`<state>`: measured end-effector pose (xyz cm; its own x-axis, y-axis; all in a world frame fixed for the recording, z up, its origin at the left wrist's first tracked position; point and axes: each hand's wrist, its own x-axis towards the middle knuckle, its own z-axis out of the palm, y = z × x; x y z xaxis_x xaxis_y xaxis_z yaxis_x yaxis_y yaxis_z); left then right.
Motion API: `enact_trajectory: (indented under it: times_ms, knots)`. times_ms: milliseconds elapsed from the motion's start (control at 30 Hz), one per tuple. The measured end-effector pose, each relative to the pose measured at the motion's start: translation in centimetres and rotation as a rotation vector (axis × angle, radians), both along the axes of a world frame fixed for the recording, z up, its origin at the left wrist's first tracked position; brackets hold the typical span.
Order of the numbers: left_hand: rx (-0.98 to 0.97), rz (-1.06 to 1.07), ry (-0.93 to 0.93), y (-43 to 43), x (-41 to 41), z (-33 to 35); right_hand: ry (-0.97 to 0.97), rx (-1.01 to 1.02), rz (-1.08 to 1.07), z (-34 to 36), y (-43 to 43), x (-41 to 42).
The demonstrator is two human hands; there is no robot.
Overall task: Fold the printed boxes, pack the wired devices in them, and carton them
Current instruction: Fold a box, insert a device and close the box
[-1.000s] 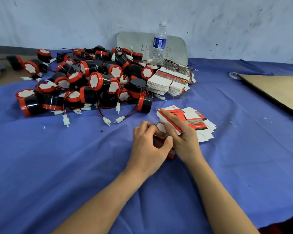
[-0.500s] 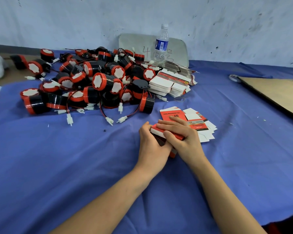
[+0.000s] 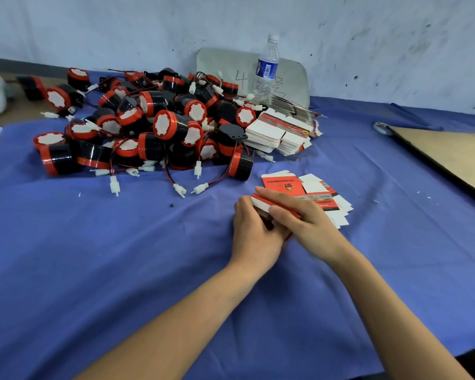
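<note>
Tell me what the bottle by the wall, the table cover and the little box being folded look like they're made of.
Bottle: clear thin plastic, see-through with a white cap and blue label.
Table cover: blue woven cloth, matte, rumpled into soft creases.
Box under both hands: printed card, red outside, white inside, holding sharp folds; likely lightly coated.

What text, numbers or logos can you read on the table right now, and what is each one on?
"ST", seen upside down: red flat box on the small pile by the hands.
"4", handwritten: grey board against the wall; the scrawl beside it is unreadable.
Water bottle label: too blurred.
Small print on the flat boxes and the far stack: too small.
</note>
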<state>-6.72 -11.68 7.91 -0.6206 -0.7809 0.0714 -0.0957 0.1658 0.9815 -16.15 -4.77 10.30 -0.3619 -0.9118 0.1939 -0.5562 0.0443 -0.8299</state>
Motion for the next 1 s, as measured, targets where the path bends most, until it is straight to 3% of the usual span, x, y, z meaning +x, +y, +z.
enact_trajectory:
  times_ms: [200,567,700,767,1000]
  knots:
    - [-0.04,0.004,-0.024,0.1,-0.1,-0.2,-0.34,-0.163,-0.203,0.7,-0.4,-0.5]
    - [-0.117,0.029,0.021,-0.4,0.0,-1.0,-0.528,-0.184,-0.219,-2.8,1.0,-1.3]
    - [-0.017,-0.101,0.069,-0.6,0.4,-1.1,-0.584,-0.198,-0.267,-3.1,1.2,-1.4]
    - [-0.074,-0.148,0.055,-0.7,0.6,-1.2,-0.597,-0.201,-0.286,-3.3,1.2,-1.3]
    - [-0.029,-0.111,0.058,-0.6,-0.1,-1.3,-0.469,-0.214,-0.287,-3.3,1.0,-0.4]
